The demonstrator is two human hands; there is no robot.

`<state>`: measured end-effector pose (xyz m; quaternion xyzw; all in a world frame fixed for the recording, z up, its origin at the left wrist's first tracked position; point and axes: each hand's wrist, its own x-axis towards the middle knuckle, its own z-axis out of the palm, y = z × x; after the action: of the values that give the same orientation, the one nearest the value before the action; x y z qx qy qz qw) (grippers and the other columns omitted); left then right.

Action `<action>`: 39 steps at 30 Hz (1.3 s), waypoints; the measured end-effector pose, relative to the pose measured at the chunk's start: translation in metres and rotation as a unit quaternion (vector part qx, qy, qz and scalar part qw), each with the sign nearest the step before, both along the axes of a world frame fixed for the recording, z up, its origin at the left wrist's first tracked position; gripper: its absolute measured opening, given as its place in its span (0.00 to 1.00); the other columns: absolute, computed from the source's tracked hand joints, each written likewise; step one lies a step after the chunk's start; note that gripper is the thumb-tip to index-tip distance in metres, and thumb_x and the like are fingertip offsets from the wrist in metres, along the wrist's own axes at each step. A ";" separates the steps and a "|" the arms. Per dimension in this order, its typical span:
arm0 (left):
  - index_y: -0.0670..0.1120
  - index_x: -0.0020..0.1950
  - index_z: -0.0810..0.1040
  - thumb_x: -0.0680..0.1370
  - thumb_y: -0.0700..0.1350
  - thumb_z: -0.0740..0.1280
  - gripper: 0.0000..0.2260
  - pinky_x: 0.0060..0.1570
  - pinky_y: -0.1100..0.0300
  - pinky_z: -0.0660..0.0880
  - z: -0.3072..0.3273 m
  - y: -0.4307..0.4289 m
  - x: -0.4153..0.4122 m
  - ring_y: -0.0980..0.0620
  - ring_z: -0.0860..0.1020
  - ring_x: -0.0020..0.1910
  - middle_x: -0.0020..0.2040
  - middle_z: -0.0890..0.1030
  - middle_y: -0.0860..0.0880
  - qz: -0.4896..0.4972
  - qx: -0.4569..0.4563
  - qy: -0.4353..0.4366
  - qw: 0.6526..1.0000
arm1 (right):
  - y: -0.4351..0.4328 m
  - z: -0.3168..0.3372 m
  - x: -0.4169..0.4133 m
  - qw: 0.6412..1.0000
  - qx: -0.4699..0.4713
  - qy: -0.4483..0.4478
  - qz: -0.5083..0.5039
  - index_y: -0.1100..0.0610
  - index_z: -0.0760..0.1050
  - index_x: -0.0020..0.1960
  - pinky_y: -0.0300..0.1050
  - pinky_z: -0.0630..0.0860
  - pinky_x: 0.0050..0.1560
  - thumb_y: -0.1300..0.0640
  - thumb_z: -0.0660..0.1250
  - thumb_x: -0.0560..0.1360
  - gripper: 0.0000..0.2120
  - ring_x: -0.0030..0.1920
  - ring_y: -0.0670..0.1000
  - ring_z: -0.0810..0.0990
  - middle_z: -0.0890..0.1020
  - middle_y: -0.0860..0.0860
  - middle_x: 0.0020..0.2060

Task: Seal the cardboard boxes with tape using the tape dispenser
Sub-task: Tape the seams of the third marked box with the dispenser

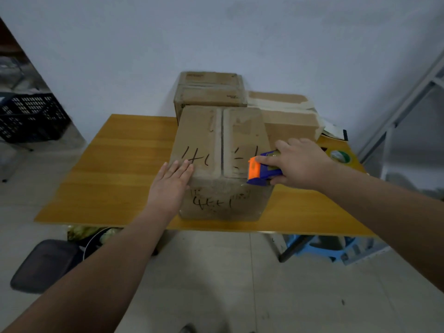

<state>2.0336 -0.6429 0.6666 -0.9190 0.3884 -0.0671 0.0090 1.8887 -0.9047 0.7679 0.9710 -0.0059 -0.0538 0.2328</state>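
A brown cardboard box (pixel 216 140) with black handwriting stands on the wooden table (pixel 115 179), its two top flaps closed with a dark seam between them. My left hand (pixel 171 181) presses flat on the box's near left top corner, fingers straight. My right hand (pixel 298 162) grips a blue and orange tape dispenser (pixel 260 170) at the box's near right top edge. Two more cardboard boxes stand behind: one (pixel 211 90) at the back and one (pixel 288 116) to the right with pale tape on it.
A roll of tape (pixel 340 156) lies on the table's right side. A black crate (pixel 31 116) sits at the left, a metal rack (pixel 408 97) at the right. Under the table are a blue plastic stool (pixel 334 248) and a dark seat (pixel 45 263).
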 end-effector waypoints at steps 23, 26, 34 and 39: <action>0.47 0.77 0.48 0.81 0.51 0.55 0.28 0.70 0.48 0.34 0.013 -0.095 -0.057 0.50 0.45 0.76 0.78 0.52 0.49 -0.108 0.053 -0.040 0.992 | -0.003 -0.032 -0.018 0.999 0.026 -0.043 -0.012 0.40 0.49 0.75 0.52 0.69 0.54 0.34 0.58 0.74 0.34 0.55 0.59 0.73 0.71 0.56 0.60; 0.48 0.77 0.50 0.81 0.53 0.53 0.26 0.70 0.47 0.34 0.012 -0.100 -0.060 0.51 0.46 0.76 0.77 0.54 0.50 -0.089 0.065 -0.037 0.993 | -0.007 -0.034 -0.022 0.998 0.035 -0.050 -0.007 0.40 0.49 0.76 0.52 0.69 0.55 0.34 0.57 0.75 0.34 0.55 0.59 0.73 0.70 0.57 0.60; 0.49 0.77 0.47 0.83 0.48 0.49 0.23 0.70 0.49 0.35 0.009 -0.099 -0.061 0.51 0.47 0.76 0.77 0.51 0.52 -0.067 0.065 -0.055 0.994 | -0.049 -0.018 -0.033 0.997 -0.001 -0.044 0.065 0.41 0.49 0.75 0.50 0.69 0.47 0.32 0.56 0.72 0.36 0.51 0.58 0.74 0.72 0.56 0.56; 0.49 0.77 0.45 0.84 0.45 0.48 0.22 0.69 0.52 0.33 0.003 -0.104 -0.069 0.54 0.45 0.76 0.78 0.48 0.52 -0.032 0.056 -0.048 0.997 | -0.113 -0.027 -0.083 0.999 0.007 -0.037 -0.018 0.37 0.45 0.75 0.49 0.71 0.48 0.29 0.50 0.70 0.36 0.53 0.55 0.73 0.71 0.54 0.58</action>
<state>1.9643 -0.7470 0.6697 -0.9000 0.4196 -0.0893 0.0766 1.8056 -1.0175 0.7408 0.9737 -0.0313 -0.0225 0.2246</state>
